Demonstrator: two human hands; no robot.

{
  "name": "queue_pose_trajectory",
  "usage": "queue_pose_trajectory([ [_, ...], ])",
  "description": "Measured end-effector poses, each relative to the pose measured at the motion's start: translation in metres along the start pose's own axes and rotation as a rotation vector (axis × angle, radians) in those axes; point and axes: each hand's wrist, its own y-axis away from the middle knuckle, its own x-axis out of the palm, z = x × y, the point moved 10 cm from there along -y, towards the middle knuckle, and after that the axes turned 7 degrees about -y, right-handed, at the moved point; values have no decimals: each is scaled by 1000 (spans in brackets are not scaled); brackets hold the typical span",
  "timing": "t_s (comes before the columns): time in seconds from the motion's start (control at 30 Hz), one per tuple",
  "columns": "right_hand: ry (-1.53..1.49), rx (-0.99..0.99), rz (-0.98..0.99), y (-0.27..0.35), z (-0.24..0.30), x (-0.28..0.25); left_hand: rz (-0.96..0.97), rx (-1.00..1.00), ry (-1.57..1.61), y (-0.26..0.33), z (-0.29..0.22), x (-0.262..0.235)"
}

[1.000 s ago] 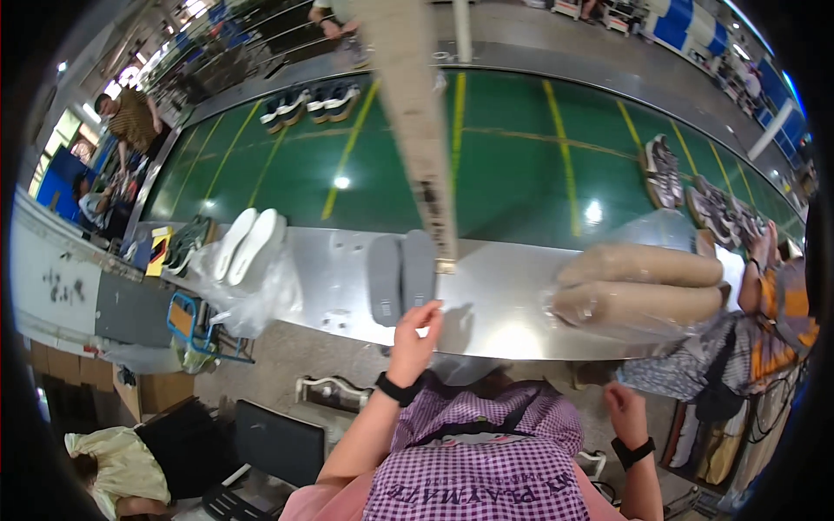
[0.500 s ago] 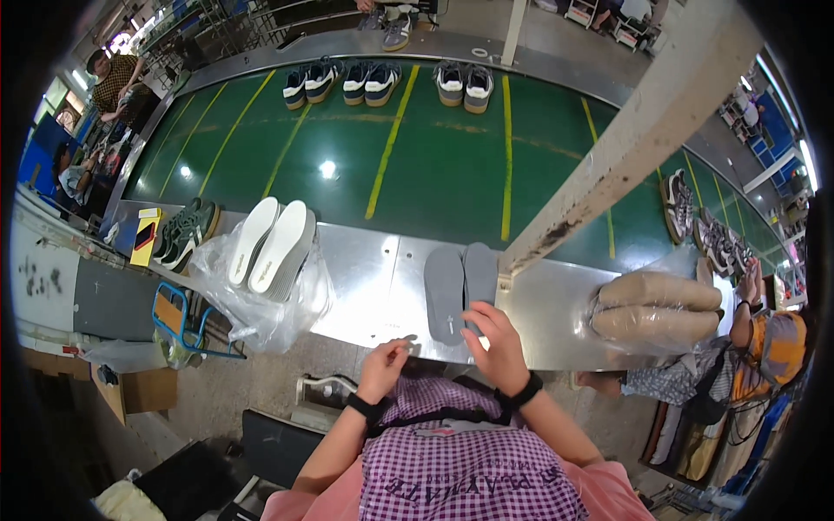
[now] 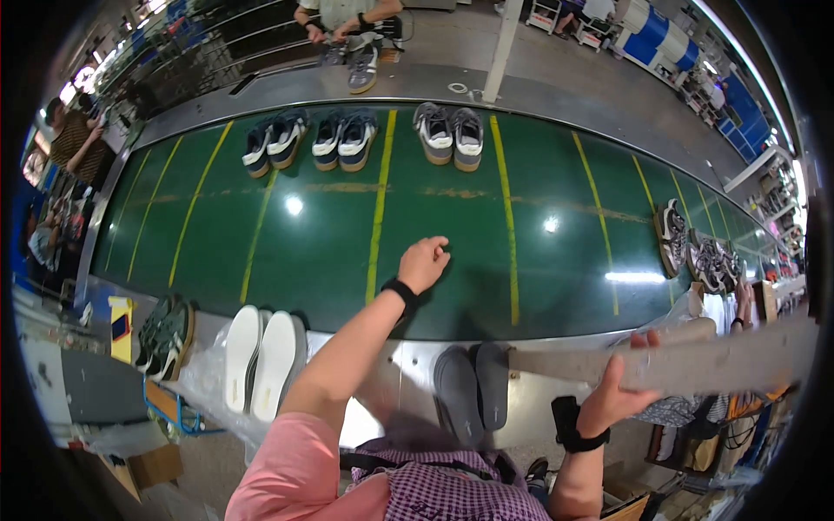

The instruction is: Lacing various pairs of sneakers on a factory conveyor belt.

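Observation:
My left hand (image 3: 424,263) reaches out over the green conveyor belt (image 3: 334,252), its fingers loosely bent and a little apart, with nothing visible in them. My right hand (image 3: 612,395) grips the slanting pale metal post (image 3: 695,358), thumb on the near side and fingertips showing beyond it. Between my arms a pair of dark grey insoles (image 3: 458,391) lies side by side on the metal ledge (image 3: 408,365). Left of them rests a pair of white insoles (image 3: 276,360) on clear plastic bags (image 3: 201,386).
On the belt's far side stand two pairs of navy shoes (image 3: 352,139) and a grey pair (image 3: 452,137). More shoes (image 3: 673,236) sit at the right. Green shoes (image 3: 165,334) and a yellow card (image 3: 120,326) are at far left. A co-worker (image 3: 352,17) handles a shoe (image 3: 363,69) across the belt.
My left hand has moved forward from the ledge to above the belt. My right hand has left the grey insoles and taken hold of the post. The view has shifted.

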Motion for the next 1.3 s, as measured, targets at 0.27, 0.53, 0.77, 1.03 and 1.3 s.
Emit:
queue_pose_trajectory([
  [0.27, 199, -224, -260, 20, -7, -34, -161, 241, -810, -223, -2, 30],
  [0.53, 483, -330, -157, 16, 5, -23, 200, 92, -989, -328, 23, 87],
  [0.77, 489, -464, -90, 1, 30, 0, 192, 138, -884, -222, 18, 65],
  [1.03, 383, -407, 179, 5, 45, 43, 468, 99, -398, 23, 2, -26],
  [1.3, 84, -414, 77, 9, 6, 27, 256, 262, -611, 258, -22, -24],
])
